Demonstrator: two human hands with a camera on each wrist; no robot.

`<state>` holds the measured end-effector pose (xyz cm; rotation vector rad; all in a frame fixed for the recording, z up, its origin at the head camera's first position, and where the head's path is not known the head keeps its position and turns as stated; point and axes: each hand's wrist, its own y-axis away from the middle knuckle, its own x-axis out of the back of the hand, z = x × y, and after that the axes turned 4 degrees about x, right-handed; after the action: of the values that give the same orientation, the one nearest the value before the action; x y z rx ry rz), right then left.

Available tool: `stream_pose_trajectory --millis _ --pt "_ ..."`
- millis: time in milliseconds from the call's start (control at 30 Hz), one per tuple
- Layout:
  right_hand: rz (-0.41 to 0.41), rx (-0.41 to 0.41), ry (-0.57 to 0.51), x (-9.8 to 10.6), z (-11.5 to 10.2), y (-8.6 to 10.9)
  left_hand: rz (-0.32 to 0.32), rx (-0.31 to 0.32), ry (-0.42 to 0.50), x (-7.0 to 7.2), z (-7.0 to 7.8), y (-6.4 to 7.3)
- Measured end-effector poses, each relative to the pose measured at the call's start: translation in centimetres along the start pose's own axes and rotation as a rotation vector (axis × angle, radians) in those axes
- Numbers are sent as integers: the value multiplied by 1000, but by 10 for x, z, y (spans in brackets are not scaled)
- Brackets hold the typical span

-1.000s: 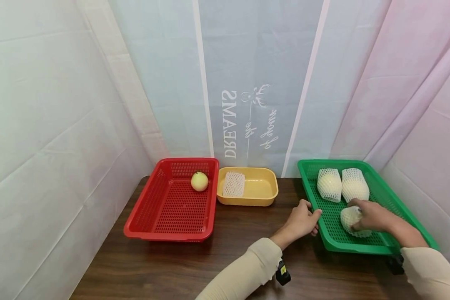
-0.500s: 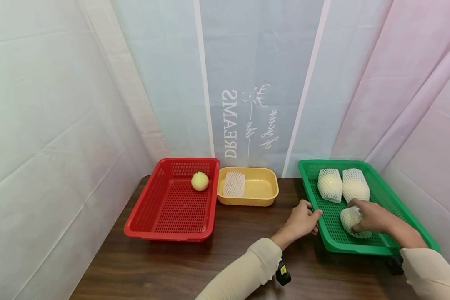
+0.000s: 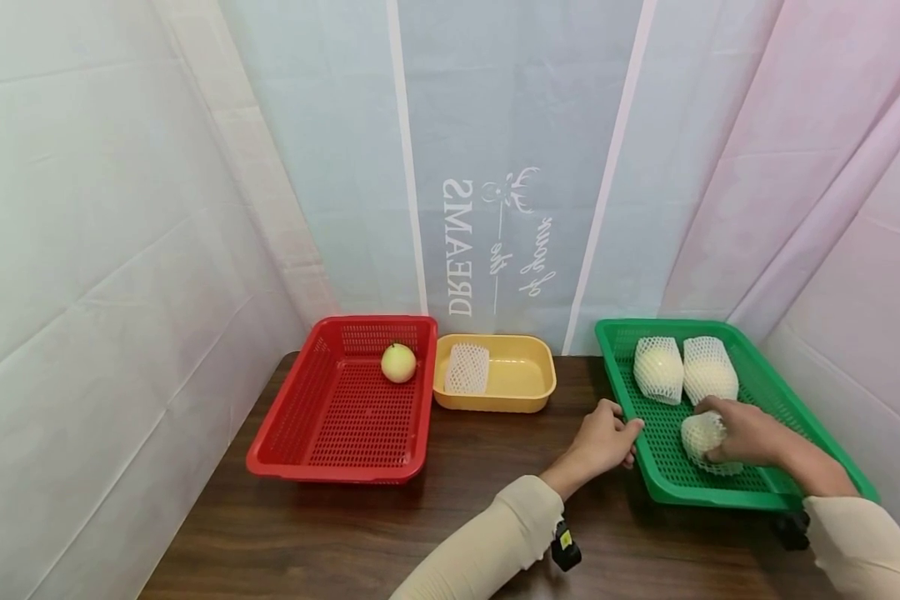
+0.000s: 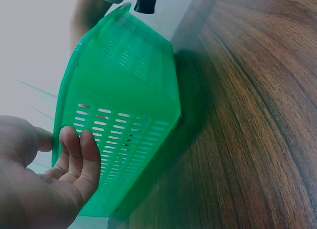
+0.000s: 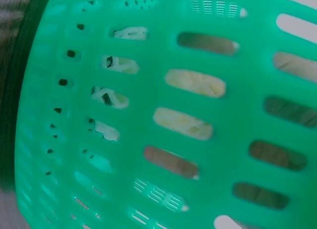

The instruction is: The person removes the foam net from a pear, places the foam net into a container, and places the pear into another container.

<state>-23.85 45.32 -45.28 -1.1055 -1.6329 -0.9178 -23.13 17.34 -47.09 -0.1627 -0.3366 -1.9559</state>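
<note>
My left hand (image 3: 602, 437) grips the near-left rim of the green basket (image 3: 648, 467). In the left wrist view, the thumb is at the rim while the curled fingers (image 4: 89, 159) lie against the slotted outer wall. Inside that basket, my right hand (image 3: 746, 431) holds a round pale pear in a white foam net (image 3: 699, 437), thumb and fingers about it. Two more netted pears, one on the left (image 3: 658, 371) and one on the right (image 3: 710, 371), lie behind it. From the right wrist, the basket wall (image 5: 223, 125) hides most of the hand and pear.
A red basket (image 3: 270, 417) on the left contains one bare pale-yellow pear (image 3: 398, 363). Between the baskets stands a yellow tray (image 3: 536, 400) with a white foam net (image 3: 467, 369) in it. All stand on a dark wooden table (image 3: 480, 467), with curtains behind and at the sides.
</note>
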Motion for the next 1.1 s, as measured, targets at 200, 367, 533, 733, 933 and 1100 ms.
stream_pose_trajectory --millis 200,367,533,733,933,1100 --pt "31 -1 -13 4 0 2 4 1 4 0 0 0" --pt "53 20 -12 7 -3 3 5 13 8 0 1 2" --pt "88 36 1 12 -10 3 13 18 8 1 6 3" --pt "95 38 -8 20 -21 4 11 9 42 1 8 3" --pt "102 52 -23 26 -29 3 2 2 87 1 9 3" --pt "106 71 -33 28 -33 1 -10 2 97 2 9 2"
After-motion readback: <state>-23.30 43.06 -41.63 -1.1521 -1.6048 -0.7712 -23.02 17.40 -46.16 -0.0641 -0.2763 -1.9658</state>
